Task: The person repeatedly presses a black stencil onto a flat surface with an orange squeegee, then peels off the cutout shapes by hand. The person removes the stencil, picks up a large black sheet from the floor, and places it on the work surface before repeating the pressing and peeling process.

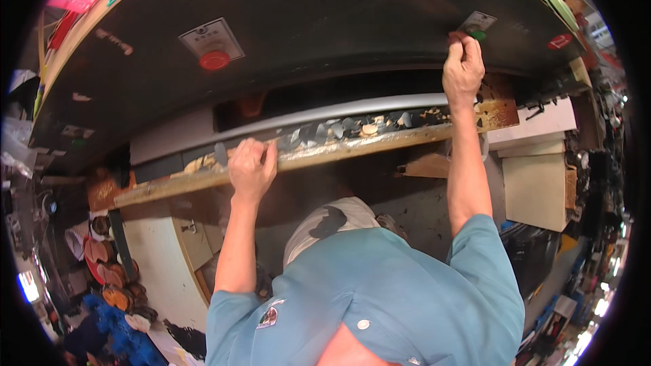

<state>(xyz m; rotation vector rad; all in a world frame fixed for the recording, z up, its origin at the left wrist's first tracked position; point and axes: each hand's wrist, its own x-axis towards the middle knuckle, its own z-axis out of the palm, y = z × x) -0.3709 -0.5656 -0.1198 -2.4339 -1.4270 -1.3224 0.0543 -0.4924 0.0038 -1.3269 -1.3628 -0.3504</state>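
My right hand [464, 71] reaches up to the dark machine panel [325, 20]. Its fingers are pinched together beside a green button [479, 35], with a bit of red at the fingertips; what they grip, if anything, is hidden. Lower down, my left hand [251, 168] is closed, fingers curled, at the wooden front rail [339, 152] of a narrow ledge. Whatever may be inside it does not show. A dark grey flat piece [220, 154] stands just left of its fingers. Along the ledge lie several grey, black and tan scraps [339, 129].
A red mushroom button [214, 60] sits on the panel's left part. Pale cabinets [156, 251] stand below left, and a cream box [536, 190] below right. Round brown and orange pieces [112, 274] are piled at the far left, near a blue heap [119, 332].
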